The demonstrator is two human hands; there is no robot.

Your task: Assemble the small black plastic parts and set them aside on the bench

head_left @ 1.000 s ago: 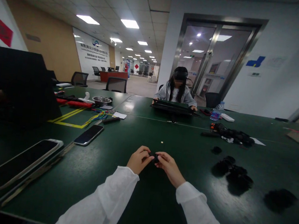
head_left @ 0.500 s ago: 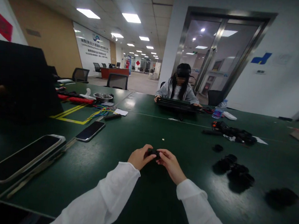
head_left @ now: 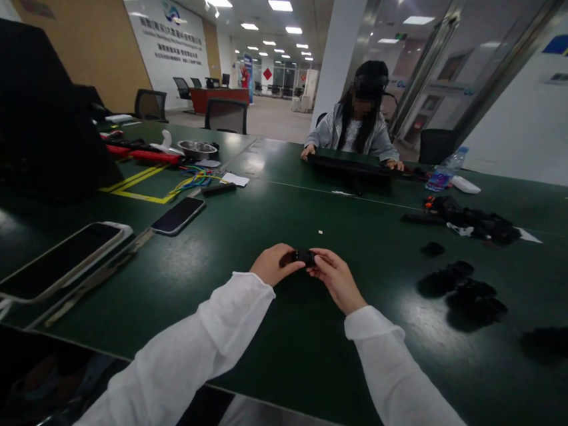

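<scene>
My left hand (head_left: 272,263) and my right hand (head_left: 336,280) meet over the dark green table (head_left: 274,319), both in white sleeves. Between their fingertips they pinch a small black part (head_left: 304,256), held just above the tabletop. Both hands have their fingers curled closed around it. Most of the part is hidden by my fingers.
Several small black pieces (head_left: 462,290) lie in clusters to the right. Two phones (head_left: 178,215) (head_left: 61,260) rest on the left. A dark screen (head_left: 32,115) stands at far left. A person (head_left: 355,123) sits across with a black keyboard (head_left: 351,167), a water bottle (head_left: 443,169) nearby.
The camera has tilted down, so everything sits higher in view and my lap shows. My hands keep pinching the small black part with little movement.
</scene>
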